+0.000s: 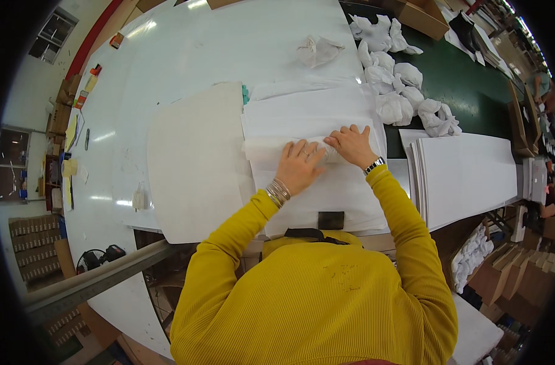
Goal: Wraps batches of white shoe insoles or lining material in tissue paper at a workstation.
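Note:
A white sheet of wrapping paper (265, 150), partly rolled, lies across a stack of white paper (308, 112) in front of me. On the roll's middle rests my left hand (298, 165), its fingers spread and bent over the paper. At the roll's right end my right hand (350, 146) presses down, fingers apart. Whatever the roll wraps is hidden. Left of the stack lies a large cream sheet (195, 164). A small dark rectangular piece (331, 220) sits near the table's front edge.
Several white paper-wrapped bundles (393, 108) lie on the green surface (466, 91) at the right. Below them is a stack of large white sheets (466, 173). One crumpled paper (319, 51) lies farther back. A metal bar (101, 278) runs along the lower left.

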`<state>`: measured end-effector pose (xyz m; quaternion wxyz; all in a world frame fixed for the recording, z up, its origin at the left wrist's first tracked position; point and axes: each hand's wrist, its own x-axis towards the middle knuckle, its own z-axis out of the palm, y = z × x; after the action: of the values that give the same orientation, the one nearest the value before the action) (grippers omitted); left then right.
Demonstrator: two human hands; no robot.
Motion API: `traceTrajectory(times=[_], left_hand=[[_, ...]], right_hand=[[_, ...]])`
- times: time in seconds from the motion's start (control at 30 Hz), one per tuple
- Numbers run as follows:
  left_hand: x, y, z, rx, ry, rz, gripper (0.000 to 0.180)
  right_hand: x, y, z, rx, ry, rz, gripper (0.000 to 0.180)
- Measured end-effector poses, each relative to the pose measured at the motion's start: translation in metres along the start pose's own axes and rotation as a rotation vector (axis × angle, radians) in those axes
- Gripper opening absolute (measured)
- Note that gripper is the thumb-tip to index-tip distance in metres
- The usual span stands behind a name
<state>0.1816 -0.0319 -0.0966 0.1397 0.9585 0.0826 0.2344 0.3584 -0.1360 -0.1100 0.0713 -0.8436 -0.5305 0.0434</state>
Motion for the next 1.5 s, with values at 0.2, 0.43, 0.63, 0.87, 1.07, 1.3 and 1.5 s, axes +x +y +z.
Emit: traceTrajectory(times=[0.2,0.43,0.63,0.87,1.07,1.3,1.5], left_hand=[[0.034,-0.02,0.028,0.091,-0.035,0.092,0.03],[0.053,-0.069,0.041,0.08,-0.101,0.111,0.035],[0.081,-0.032,0.045,0.349,-0.236,0.052,0.086],[0.128,-0.04,0.035,-0.846,-0.502,-0.33,0.051],[0.065,0.039,0.022,-1.445,-0.819,-0.548,0.027],[0.038,0.045,0.022,-1.64,-0.722,-0.749,0.028],[0.054,0.044,-0.019,-2.156,-0.65,-0.449,0.049]], right_hand=[[0.001,0.011,-0.01,-0.115,0.238,-0.046,0.03],[0.055,0.003,0.037,0.02,0.274,0.128,0.027],[0.036,0.023,-0.018,0.037,0.753,0.304,0.027],[-0.041,0.005,-0.021,1.041,0.714,0.545,0.048],[-0.075,0.007,-0.038,2.069,0.347,0.489,0.056],[-0.097,-0.009,-0.053,0.642,0.492,0.057,0.032],[-0.106,-0.027,-0.078,0.294,0.446,-0.22,0.058]])
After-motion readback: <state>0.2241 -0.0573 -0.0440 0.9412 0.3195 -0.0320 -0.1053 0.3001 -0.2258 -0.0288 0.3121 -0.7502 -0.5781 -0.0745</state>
